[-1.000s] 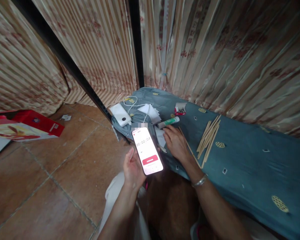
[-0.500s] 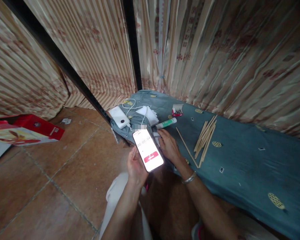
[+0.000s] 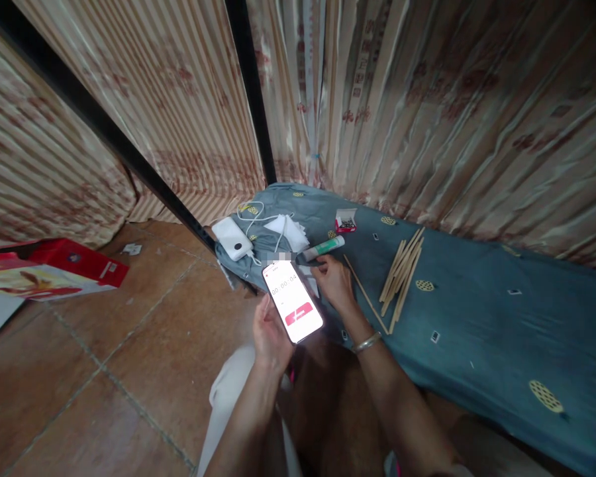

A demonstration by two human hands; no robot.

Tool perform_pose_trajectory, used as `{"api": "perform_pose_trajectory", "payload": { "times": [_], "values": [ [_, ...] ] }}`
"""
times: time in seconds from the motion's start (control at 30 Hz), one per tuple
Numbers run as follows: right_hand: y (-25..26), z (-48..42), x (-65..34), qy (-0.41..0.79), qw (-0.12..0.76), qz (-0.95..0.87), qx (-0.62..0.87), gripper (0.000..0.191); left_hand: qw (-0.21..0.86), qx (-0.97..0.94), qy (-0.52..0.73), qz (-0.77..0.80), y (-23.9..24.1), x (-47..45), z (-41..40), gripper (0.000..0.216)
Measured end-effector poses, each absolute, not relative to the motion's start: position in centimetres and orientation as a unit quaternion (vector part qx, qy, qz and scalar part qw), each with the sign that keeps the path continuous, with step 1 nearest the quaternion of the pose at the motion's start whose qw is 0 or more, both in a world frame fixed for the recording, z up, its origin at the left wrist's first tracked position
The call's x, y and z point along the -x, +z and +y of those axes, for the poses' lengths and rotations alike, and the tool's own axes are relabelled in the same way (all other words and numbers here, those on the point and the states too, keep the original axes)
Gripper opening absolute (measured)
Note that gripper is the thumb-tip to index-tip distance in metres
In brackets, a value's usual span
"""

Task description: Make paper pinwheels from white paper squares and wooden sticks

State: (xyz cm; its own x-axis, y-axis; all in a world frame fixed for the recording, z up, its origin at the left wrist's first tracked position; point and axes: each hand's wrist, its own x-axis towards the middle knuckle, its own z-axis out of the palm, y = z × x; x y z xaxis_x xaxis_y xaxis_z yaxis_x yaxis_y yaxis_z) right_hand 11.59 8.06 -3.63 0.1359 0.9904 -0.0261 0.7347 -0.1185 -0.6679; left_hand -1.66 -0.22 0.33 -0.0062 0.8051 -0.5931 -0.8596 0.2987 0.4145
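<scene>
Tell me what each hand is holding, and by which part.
Left hand: the phone, by its lower left side. Right hand: whether it holds anything cannot be told.

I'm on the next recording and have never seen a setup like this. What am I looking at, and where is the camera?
There is no machine here: a person works with two bare hands. The only camera is worn on the head, looking forward and down, so the forearms reach in from the bottom edge.

The left hand holds a lit phone showing 00:00:04. The right hand is beside it, fingers near a white-and-green tube; whether they grip anything is unclear.

On the blue-green patterned cloth also lie a white device with a cable, white papers, a small open red box and a bundle of thin sticks.
</scene>
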Motion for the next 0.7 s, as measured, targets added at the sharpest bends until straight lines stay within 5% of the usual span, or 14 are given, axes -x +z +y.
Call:
{"api": "perform_pose_trajectory", "payload": {
  "times": [0.43, 0.7],
  "values": [
    [-3.8, 7.4, -10.9, 0.210, 0.256, -0.621, 0.710, 0.028, 0.694, 0.052, 0.585, 0.417, 0.6, 1.5, -0.1, 0.033],
    [-3.5, 5.8, -11.1, 0.163, 0.181, -0.648, 0.721, 0.025, 0.696, 0.052, 0.584, 0.414, 0.9, 1.4, -0.1, 0.033]
  ]
}}
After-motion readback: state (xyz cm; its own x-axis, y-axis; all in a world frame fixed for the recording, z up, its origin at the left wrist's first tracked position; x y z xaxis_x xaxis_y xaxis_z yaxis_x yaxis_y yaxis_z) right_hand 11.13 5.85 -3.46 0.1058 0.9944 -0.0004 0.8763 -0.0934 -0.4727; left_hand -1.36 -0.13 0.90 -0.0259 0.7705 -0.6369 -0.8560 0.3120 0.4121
